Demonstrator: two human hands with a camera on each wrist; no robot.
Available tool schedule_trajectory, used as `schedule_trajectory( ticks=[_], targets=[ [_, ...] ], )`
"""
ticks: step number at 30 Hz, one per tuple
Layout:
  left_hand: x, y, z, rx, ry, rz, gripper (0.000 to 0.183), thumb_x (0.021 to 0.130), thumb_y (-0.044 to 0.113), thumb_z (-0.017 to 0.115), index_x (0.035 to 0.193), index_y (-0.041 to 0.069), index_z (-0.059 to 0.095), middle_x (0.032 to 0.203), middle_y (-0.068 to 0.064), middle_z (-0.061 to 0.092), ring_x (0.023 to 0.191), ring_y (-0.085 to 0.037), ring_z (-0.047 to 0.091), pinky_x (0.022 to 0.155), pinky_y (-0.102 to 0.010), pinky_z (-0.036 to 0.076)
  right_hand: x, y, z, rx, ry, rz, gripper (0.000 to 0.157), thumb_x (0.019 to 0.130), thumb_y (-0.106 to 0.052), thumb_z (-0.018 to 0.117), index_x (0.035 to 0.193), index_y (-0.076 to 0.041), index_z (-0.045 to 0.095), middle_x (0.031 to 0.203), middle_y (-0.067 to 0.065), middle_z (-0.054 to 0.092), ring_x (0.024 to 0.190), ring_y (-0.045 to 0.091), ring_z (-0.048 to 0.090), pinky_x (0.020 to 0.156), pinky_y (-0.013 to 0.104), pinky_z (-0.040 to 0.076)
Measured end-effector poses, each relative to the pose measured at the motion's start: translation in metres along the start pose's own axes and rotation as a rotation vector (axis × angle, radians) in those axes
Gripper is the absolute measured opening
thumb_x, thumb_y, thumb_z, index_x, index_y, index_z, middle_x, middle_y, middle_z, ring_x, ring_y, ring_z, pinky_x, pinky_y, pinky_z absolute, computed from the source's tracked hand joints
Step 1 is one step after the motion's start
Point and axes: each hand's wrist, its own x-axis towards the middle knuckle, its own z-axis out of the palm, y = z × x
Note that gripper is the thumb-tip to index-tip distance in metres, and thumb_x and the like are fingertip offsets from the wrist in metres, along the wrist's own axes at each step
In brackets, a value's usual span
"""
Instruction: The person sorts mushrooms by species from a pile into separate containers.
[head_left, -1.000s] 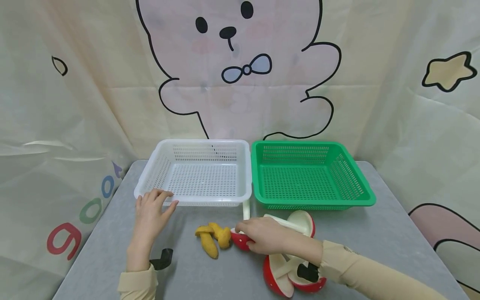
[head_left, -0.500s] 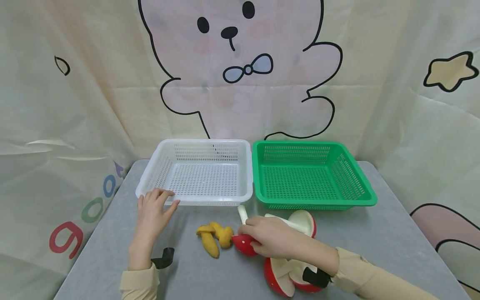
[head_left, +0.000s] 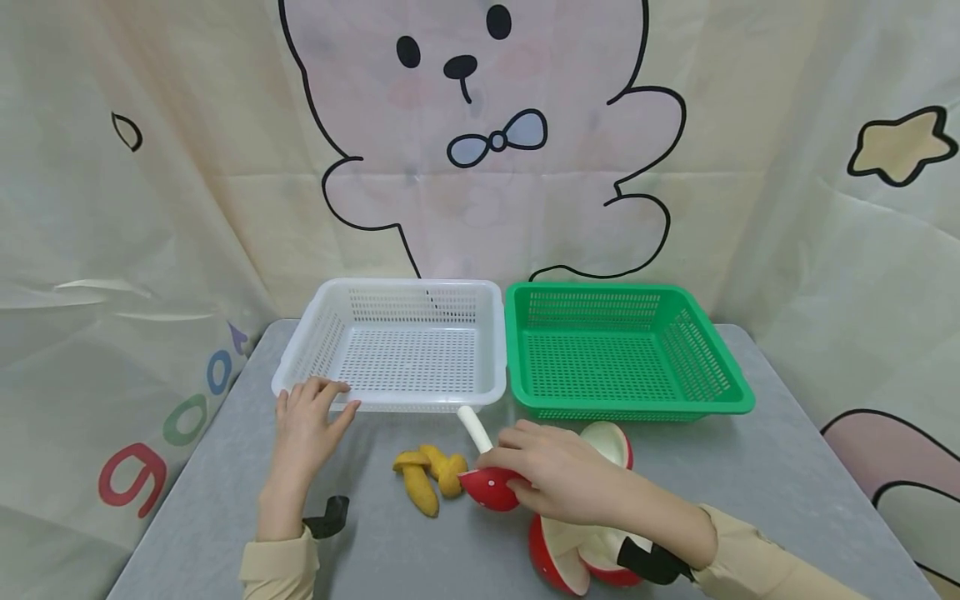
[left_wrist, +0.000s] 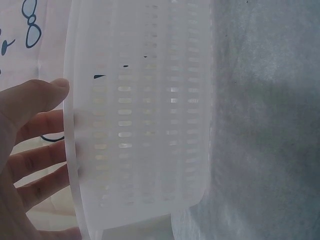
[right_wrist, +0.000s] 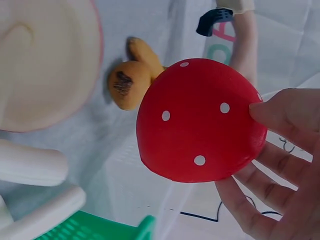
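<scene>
My right hand (head_left: 562,471) holds a toy mushroom with a red, white-dotted cap (head_left: 491,489) and a white stem pointing up and away. In the right wrist view, thumb and fingertips grip the edge of that cap (right_wrist: 200,120). My left hand (head_left: 306,425) rests at the front left rim of the white basket (head_left: 420,402), fingers loosely spread. The left wrist view has the fingertips at the rim of the same basket (left_wrist: 72,125). Two yellow mushrooms (head_left: 420,487) lie together on the table, just left of the held mushroom.
More red-capped mushrooms (head_left: 553,558) lie beneath and beside my right forearm, one (head_left: 609,442) behind that hand. A green basket (head_left: 630,408) stands right of the white one, close against it. Behind the grey table (head_left: 442,567) hangs a printed curtain (head_left: 480,200).
The red mushroom has been lifted and tilted, its stem swinging left and its dotted cap turning toward the head camera. The right forearm has shifted right; the left hand stays at the rim.
</scene>
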Motion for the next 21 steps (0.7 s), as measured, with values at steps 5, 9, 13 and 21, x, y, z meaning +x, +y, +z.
schedule_trajectory(
  ticks=[5,9,13,21],
  targets=[
    [0.0,0.0,0.001,-0.003,0.0,0.002,0.026,0.082,0.021,0.075,0.102,0.006,0.068,0.102,-0.014,0.061,0.101,-0.039,0.053,0.102,-0.076,0.023,-0.001,-0.005,-0.009,0.001,0.011,-0.013,0.039,0.08,-0.016,0.075,0.116,-0.029,0.065,0.094,-0.012,0.061,0.086,0.002,0.051,0.07,0.012,0.047],
    [0.0,-0.001,0.001,-0.001,-0.004,0.0,0.026,0.083,0.021,0.075,0.103,0.006,0.068,0.103,-0.014,0.061,0.102,-0.039,0.053,0.102,-0.076,0.023,0.0,-0.008,-0.016,-0.016,0.022,-0.02,0.04,0.079,-0.017,0.076,0.117,-0.027,0.065,0.095,-0.011,0.062,0.087,0.003,0.051,0.069,0.012,0.048],
    [0.0,-0.001,0.001,0.0,-0.007,-0.006,0.027,0.083,0.022,0.075,0.103,0.006,0.068,0.104,-0.014,0.061,0.102,-0.039,0.053,0.102,-0.076,0.022,0.003,-0.01,-0.022,-0.039,0.044,-0.033,0.039,0.08,-0.015,0.075,0.116,-0.026,0.066,0.093,-0.01,0.062,0.086,0.003,0.051,0.068,0.011,0.047],
    [0.0,0.001,0.0,0.002,-0.021,-0.021,0.027,0.083,0.022,0.074,0.104,0.006,0.068,0.105,-0.015,0.061,0.104,-0.039,0.053,0.103,-0.076,0.021,0.01,-0.008,-0.027,-0.089,0.09,-0.057,0.037,0.08,-0.013,0.074,0.114,-0.025,0.066,0.09,-0.011,0.061,0.084,0.003,0.05,0.065,0.011,0.046]
  ],
)
